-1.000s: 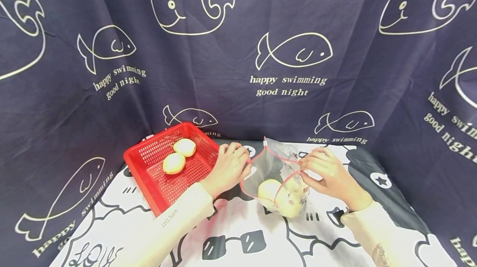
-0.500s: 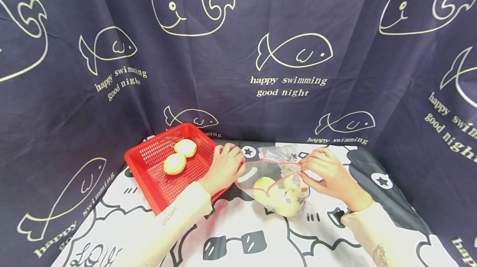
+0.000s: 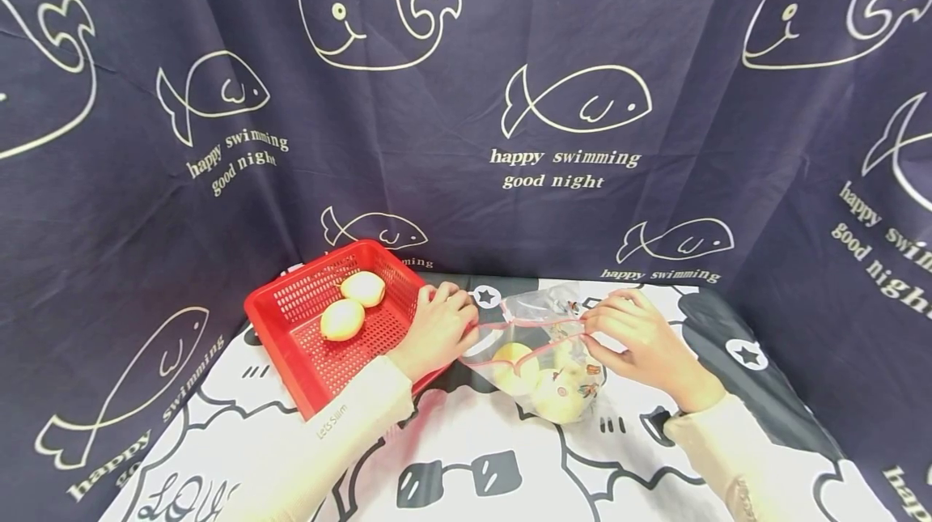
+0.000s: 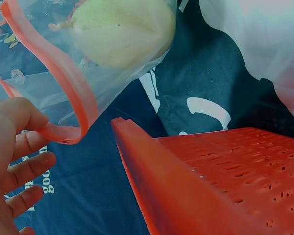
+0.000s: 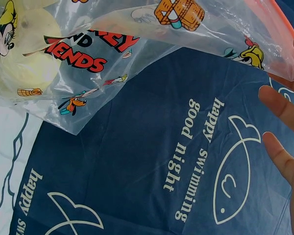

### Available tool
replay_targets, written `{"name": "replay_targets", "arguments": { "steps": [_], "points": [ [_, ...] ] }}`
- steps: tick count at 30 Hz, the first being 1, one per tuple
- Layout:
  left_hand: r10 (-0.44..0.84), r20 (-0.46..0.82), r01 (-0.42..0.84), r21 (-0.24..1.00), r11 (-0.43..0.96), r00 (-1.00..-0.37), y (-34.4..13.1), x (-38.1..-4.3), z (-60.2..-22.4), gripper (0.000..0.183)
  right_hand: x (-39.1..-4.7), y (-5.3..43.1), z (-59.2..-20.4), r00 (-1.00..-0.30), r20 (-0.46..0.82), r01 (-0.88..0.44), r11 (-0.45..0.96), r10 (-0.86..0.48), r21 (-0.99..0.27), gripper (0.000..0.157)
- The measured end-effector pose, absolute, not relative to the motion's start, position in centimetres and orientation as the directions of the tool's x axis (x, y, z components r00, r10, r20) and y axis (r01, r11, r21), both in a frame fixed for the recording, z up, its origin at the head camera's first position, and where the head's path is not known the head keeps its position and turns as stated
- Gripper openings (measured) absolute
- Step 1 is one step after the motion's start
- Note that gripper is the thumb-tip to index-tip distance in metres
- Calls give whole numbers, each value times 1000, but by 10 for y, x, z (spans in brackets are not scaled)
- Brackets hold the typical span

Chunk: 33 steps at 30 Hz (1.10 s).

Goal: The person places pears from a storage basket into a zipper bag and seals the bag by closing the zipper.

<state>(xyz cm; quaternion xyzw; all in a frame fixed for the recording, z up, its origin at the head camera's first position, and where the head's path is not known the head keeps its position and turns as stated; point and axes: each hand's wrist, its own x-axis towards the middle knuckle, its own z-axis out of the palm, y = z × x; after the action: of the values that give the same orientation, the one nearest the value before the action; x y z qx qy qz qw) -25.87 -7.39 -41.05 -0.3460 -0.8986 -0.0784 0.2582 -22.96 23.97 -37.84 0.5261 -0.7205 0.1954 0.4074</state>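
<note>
A clear zip bag (image 3: 548, 336) with a red zip edge and cartoon prints lies between the hands. Several pale yellow pears (image 3: 559, 396) show through its plastic. At the left end of the mouth, my left hand (image 3: 437, 328) pinches the red edge between thumb and index finger, the other fingers spread loosely in the left wrist view. My right hand (image 3: 644, 344) pinches the opposite end; in the right wrist view only its fingertips (image 5: 279, 152) show at the edge. The mouth gapes slightly, and a stemmed pear (image 4: 122, 32) lies inside in the left wrist view.
A red perforated basket (image 3: 280, 356) stands to the left, its right wall close to my left forearm. Two yellow pears (image 3: 342, 320) lie in it. A patterned white and dark cloth (image 3: 466, 441) covers the table, with a navy curtain (image 3: 437, 117) behind.
My left hand has shifted slightly left, stretching the bag's mouth sideways. The mouth has narrowed, and its raised back corner has sunk lower. The right hand has hardly moved.
</note>
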Motion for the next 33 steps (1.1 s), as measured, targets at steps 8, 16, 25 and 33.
{"name": "replay_targets", "arguments": {
  "steps": [8,16,25,33],
  "points": [
    [592,494,671,-23,741,-637,-75,-256,-407,12,-230,237,-378,-113,794,-909,385,-597,160,30],
    [596,518,693,-9,721,-613,-75,-254,-406,12,-230,233,-380,-92,786,-916,361,-611,173,24],
    [566,500,679,60,732,-655,-82,-256,-411,12,-229,221,-378,-80,755,-926,330,-651,186,28],
    [551,488,661,75,747,-677,-85,-257,-415,12,-231,213,-377,-96,730,-933,316,-676,170,29]
  ]
}}
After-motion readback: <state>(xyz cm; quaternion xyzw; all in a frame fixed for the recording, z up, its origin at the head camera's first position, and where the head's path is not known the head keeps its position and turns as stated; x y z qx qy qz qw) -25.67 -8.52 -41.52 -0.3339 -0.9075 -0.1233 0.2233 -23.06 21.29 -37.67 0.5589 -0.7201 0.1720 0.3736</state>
